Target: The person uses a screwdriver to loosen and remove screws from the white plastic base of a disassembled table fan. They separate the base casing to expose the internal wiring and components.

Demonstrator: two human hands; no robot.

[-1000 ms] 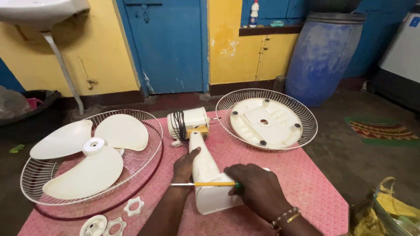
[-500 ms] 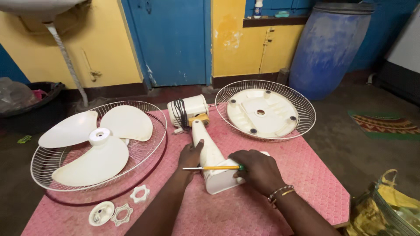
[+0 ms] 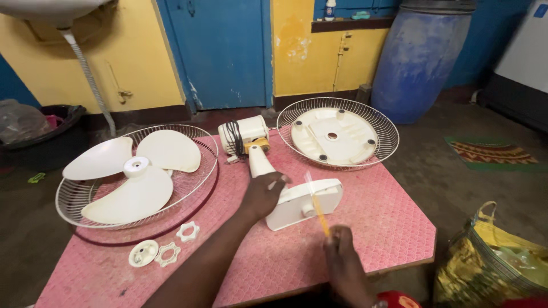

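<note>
— Where was the fan body point(image 3: 297, 199)?

— It lay on the pink table point(image 3: 377, 228), between the wire guard point(image 3: 85, 199) with the white blades point(image 3: 134, 179) and the second guard point(image 3: 338, 132); its motor point(image 3: 242, 136) pointed at the blue door point(image 3: 222, 51).

— And the hands?

— The left hand point(image 3: 264, 195) was curled over the fan's neck, pressing it down; the right hand point(image 3: 342, 259) was closed around a yellow-handled screwdriver point(image 3: 317, 206), its blurred tip over the base.

— Anything loose?

— Three small white fittings point(image 3: 162, 251) near the front edge.

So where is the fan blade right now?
In the head view the white three-bladed fan blade lies inside the wire guard on the table's left side, just above three small white plastic rings.
</note>
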